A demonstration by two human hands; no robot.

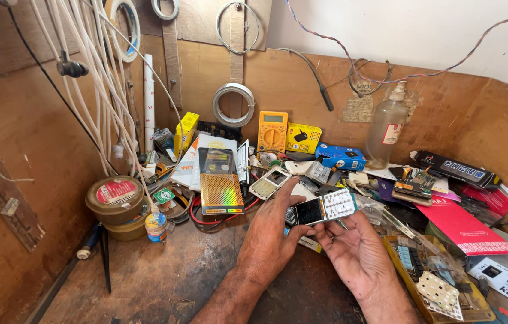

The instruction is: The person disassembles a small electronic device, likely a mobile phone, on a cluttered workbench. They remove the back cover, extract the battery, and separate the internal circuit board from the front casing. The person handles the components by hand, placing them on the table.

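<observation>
My left hand (pixel 271 235) lies palm down, and its thumb and fingers pinch the left end of a small phone body (pixel 325 210) with a dark screen and a white keypad. My right hand (pixel 356 255) is palm up under the keypad end, its fingertips supporting the phone from below. I hold the phone flat, a little above the worn wooden bench (pixel 158 276). A second, white phone (pixel 269 183) lies on the clutter just beyond my left hand.
A gold packaged gadget (pixel 221 187) leans behind the hands. A yellow multimeter (pixel 272 129), yellow box (pixel 302 138), blue box (pixel 339 157) and clear bottle (pixel 386 126) line the back wall. Round tins (pixel 116 199) sit left, white cables (pixel 98 78) hang above, and a parts tray (pixel 422 300) and red packet (pixel 464 229) lie right.
</observation>
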